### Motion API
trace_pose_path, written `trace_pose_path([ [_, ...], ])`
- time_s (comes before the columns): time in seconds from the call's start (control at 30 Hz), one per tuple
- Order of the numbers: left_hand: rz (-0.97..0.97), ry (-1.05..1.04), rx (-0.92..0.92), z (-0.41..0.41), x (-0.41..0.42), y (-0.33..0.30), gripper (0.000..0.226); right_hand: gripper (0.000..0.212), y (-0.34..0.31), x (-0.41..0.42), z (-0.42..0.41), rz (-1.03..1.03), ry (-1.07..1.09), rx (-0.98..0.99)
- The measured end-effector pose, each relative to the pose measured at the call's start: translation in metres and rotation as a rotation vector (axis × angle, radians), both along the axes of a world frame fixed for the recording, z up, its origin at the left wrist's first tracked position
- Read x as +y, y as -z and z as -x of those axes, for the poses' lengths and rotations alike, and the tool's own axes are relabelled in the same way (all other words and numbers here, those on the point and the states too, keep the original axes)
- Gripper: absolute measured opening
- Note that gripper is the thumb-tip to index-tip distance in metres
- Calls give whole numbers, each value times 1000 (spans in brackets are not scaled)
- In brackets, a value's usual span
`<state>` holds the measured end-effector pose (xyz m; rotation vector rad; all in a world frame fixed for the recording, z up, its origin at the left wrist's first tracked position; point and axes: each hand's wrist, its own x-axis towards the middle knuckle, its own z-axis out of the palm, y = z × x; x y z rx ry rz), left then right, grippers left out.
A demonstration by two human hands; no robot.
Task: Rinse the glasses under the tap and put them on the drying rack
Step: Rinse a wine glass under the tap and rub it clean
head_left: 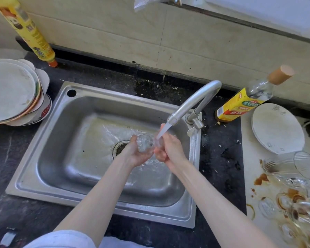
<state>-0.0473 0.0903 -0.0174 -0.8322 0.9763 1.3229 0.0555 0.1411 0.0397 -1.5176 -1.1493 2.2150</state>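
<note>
Glass [145,144] under tap [190,102] stream, cupped in curled left fingers [132,140], right fingers [159,151] gripping its other end.

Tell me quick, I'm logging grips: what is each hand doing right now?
Left hand: curled under the glass, holding it beneath the tap.
Right hand: fingers curled on the same glass.

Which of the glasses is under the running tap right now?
The small clear glass held over the sink drain by both hands, left hand and right hand. The other glasses sit unrinsed on the stained counter at right.
</note>
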Motion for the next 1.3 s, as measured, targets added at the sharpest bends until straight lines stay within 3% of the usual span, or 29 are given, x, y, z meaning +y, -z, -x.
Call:
trace_pose_path([
  [0.1,8,-26,173,4,-2,9,73,42,7,-1,-5,-7,4,-49],
  [0.23,-9,98,608,6,2,0,63,19,9,3,-12,139,-95,-164],
  [0.37,-48,337,918,1,0,-19,39,19,14,4,-14,-287,-528,-267],
  [0.53,-112,360,1018,-7,-1,-33,38,29,21,2,-12,-836,-755,-413],
  [0.63,-200,345,964,-8,-3,-39,53,36,16,4,-16,-632,-632,-211],
  [0.7,-314,339,881,-2,-7,-44,77,33,10,9,-22,-440,-578,-61],
  [0.77,-433,411,810,4,-11,-46,97,27,10,13,-28,-402,-584,-9],
  [0.93,-485,734,981,1,-18,-50,53,27,22,10,-40,-430,-548,-72],
  [1.07,-465,738,1094,-12,-20,-43,63,17,27,7,-46,-429,-512,-107],
  [1.17,-444,750,1215,-21,-23,-36,59,22,26,13,-50,-366,-457,-77],
  [1.23,-434,764,1299,-25,-25,-34,56,27,24,20,-52,-276,-319,-70],
  [1.3,-429,764,1369,-26,-27,-35,56,31,26,30,-54,-27,7,8],
])
